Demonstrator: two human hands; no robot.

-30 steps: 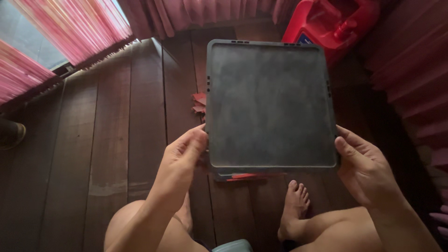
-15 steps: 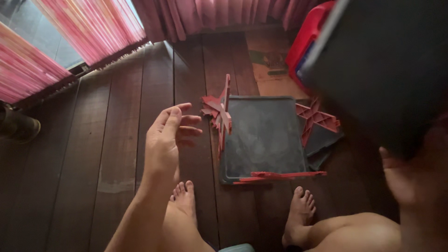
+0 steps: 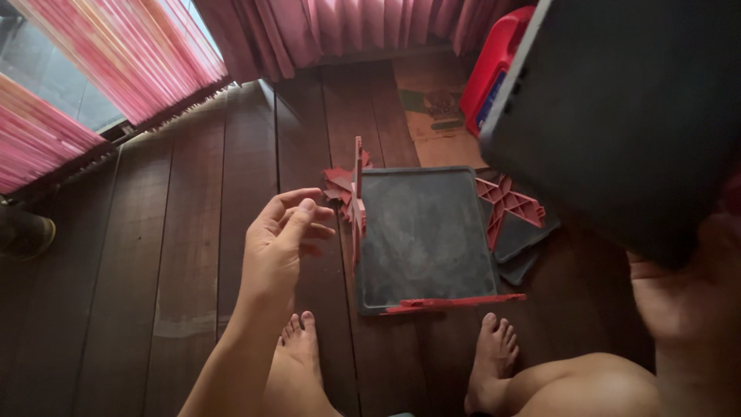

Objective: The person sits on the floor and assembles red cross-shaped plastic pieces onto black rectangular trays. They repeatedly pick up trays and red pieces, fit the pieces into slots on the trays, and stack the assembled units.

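My right hand (image 3: 683, 297) grips a large dark grey square panel (image 3: 629, 116) lifted close to the camera at the upper right, where it hides much of the view. My left hand (image 3: 279, 243) hovers empty over the floor with fingers loosely apart, just left of a second dark grey panel (image 3: 424, 235) lying flat on the boards. Red plastic frame pieces stand along that panel's left edge (image 3: 357, 201) and lie along its front edge (image 3: 455, 303). A red cross-shaped piece (image 3: 505, 205) rests to its right on more dark panels.
A dark wooden plank floor (image 3: 177, 232) runs under everything. Pink curtains (image 3: 123, 54) hang along the back and left. A red plastic container (image 3: 494, 69) and flat cardboard (image 3: 432, 116) sit at the back. A shoe (image 3: 23, 232) lies far left. My bare feet (image 3: 494, 347) are in front.
My left hand let go of the grey panel and dropped toward the floor. My right hand swung the panel up and right, uncovering the second panel and red pieces.
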